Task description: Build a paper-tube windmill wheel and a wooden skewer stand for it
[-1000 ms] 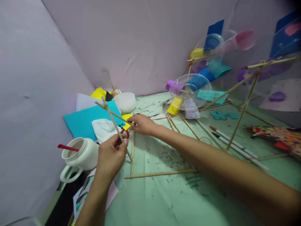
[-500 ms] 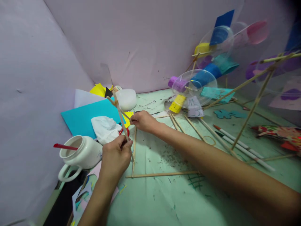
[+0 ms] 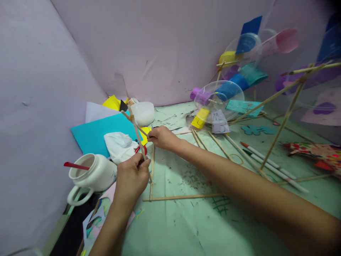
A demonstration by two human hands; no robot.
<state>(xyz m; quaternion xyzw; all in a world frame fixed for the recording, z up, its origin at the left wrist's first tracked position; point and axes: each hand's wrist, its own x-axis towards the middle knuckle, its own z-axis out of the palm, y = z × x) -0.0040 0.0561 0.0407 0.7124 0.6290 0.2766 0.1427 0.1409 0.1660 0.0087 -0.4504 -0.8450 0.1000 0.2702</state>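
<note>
My left hand [image 3: 133, 176] is closed around the lower part of a thin wooden stick [image 3: 137, 133] that stands tilted. A second wooden stick [image 3: 143, 132] crosses it near the top, where a tan binding [image 3: 131, 117] seems to join them. On this second stick's lower end, the fingers of my right hand [image 3: 163, 138] are closed. Below my hands, a flat stick [image 3: 186, 197] lies on the table and meets another stick [image 3: 152, 160] at a corner. Whether the left-hand stick's foot is fastened there I cannot tell.
At the left stand a white mug [image 3: 103, 174] with a red stick, crumpled tissue [image 3: 119, 145] and turquoise paper [image 3: 90, 133]. Loose sticks [image 3: 220, 144] and pencils [image 3: 277, 170] lie right. Behind them rises a stick frame [image 3: 286, 113] with plastic discs [image 3: 198, 101] and coloured paper rolls.
The camera view has shifted slightly, so the things at the right appear a little further left and lower. Both hands keep their hold on the two sticks, nearly still.
</note>
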